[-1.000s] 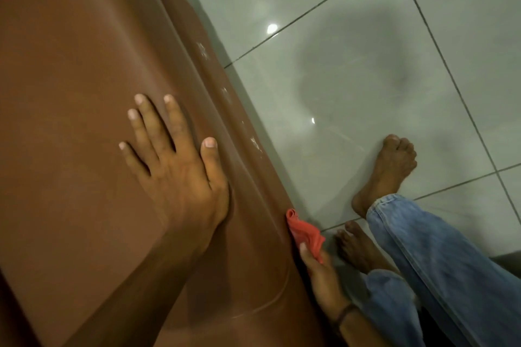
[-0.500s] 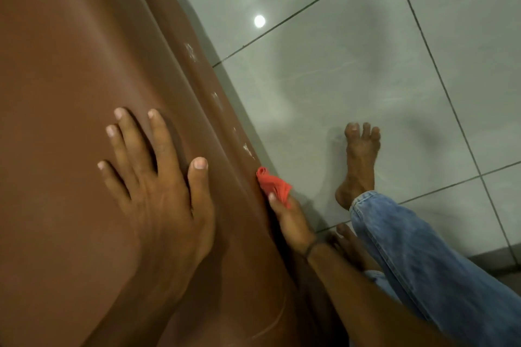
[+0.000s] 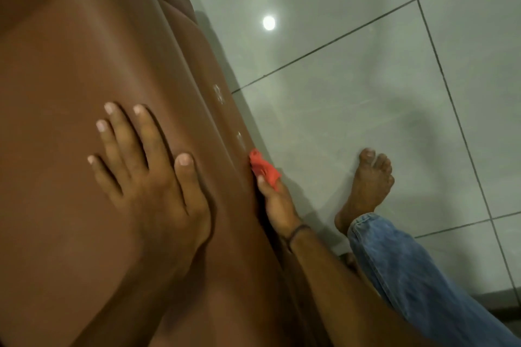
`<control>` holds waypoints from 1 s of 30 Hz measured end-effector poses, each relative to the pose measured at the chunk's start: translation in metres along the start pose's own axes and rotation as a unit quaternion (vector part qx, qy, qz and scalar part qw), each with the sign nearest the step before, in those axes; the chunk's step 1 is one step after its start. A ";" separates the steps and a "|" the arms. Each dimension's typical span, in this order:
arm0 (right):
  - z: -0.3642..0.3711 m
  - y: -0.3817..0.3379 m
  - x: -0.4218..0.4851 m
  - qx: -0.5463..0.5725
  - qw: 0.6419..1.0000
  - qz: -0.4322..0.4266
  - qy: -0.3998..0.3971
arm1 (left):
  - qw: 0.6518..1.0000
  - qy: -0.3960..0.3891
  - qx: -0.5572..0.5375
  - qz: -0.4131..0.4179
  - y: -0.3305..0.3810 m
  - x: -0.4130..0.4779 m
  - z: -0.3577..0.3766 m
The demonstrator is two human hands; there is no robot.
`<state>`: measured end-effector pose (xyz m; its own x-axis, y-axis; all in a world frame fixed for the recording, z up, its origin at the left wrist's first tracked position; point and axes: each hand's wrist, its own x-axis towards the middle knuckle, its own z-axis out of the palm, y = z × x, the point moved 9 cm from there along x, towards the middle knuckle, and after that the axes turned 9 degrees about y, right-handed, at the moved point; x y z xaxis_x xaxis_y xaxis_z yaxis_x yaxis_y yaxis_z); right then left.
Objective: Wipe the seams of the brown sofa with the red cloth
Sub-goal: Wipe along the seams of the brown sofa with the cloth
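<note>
Left hand [image 3: 149, 186] lies flat, fingers spread, on the smooth brown sofa [image 3: 70, 70]; right hand [image 3: 277, 205] pinches the crumpled red cloth [image 3: 263, 167] against its curved edge seam, above glossy floor tiles [image 3: 352, 93]

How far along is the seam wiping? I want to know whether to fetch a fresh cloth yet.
In hand: the right hand presses the red cloth against the brown sofa along its outer edge seam, while the left hand lies flat on the cushion. Done: cannot be judged; no seam looks visibly cleaner. Left: pale specks show on the seam ahead of the cloth.
</note>
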<state>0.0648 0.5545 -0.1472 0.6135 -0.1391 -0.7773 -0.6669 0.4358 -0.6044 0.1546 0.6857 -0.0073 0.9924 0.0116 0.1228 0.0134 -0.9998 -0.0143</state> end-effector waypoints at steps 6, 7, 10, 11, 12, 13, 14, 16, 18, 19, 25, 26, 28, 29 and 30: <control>-0.002 0.075 -0.016 -0.086 0.994 0.054 -0.049 | 0.999 -0.030 0.026 0.006 -0.002 -0.002 0.008; -0.016 0.078 -0.027 -0.055 0.995 0.074 -0.036 | 0.999 -0.033 0.038 0.009 -0.003 -0.003 0.009; -0.009 0.057 0.015 -0.035 0.994 0.102 -0.004 | 0.998 -0.042 0.049 0.010 -0.001 -0.002 0.008; 0.010 0.044 0.041 0.001 0.995 0.103 -0.012 | 0.998 -0.043 0.047 0.007 -0.001 -0.001 0.009; 0.028 0.025 0.059 0.021 0.997 0.073 -0.019 | 0.997 -0.048 0.052 0.007 -0.002 -0.001 0.010; 0.045 0.011 0.067 0.046 0.998 0.039 -0.032 | 0.997 -0.051 0.060 0.006 -0.002 -0.001 0.010; 0.055 0.001 0.063 0.054 0.997 0.020 -0.057 | 0.996 -0.060 0.064 0.001 -0.002 -0.002 0.010; 0.048 0.004 0.028 0.028 0.995 -0.023 -0.095 | 0.995 -0.075 0.065 0.000 0.001 0.000 0.005; 0.015 0.023 0.001 0.013 0.998 -0.006 -0.068 | 0.994 -0.098 0.058 -0.003 0.004 0.004 0.001; 0.001 0.032 0.004 0.009 0.999 0.025 -0.030 | 0.992 -0.112 0.048 -0.006 0.005 0.004 -0.002; 0.087 -0.054 0.122 0.052 0.997 -0.028 -0.058 | 0.995 -0.099 -0.027 0.013 0.003 0.053 -0.007; 0.100 -0.064 0.122 0.055 0.995 -0.047 -0.067 | 0.995 -0.088 -0.040 0.009 0.000 0.071 -0.004; 0.104 -0.061 0.093 0.052 0.989 -0.095 -0.104 | 0.996 -0.075 -0.043 0.012 -0.001 0.101 0.000; 0.094 -0.049 0.075 0.061 0.987 -0.094 -0.114 | 0.997 -0.072 -0.030 0.016 0.000 0.110 0.002; 0.078 -0.036 0.060 0.079 0.990 -0.062 -0.099 | 0.997 -0.072 -0.011 0.017 0.001 0.114 0.005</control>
<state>0.1583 0.5998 -0.1583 0.7675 -0.0296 -0.6404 -0.5171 0.5619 -0.6457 0.2686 0.6858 0.0022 0.9995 -0.0221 -0.0221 -0.0219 -0.9997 0.0068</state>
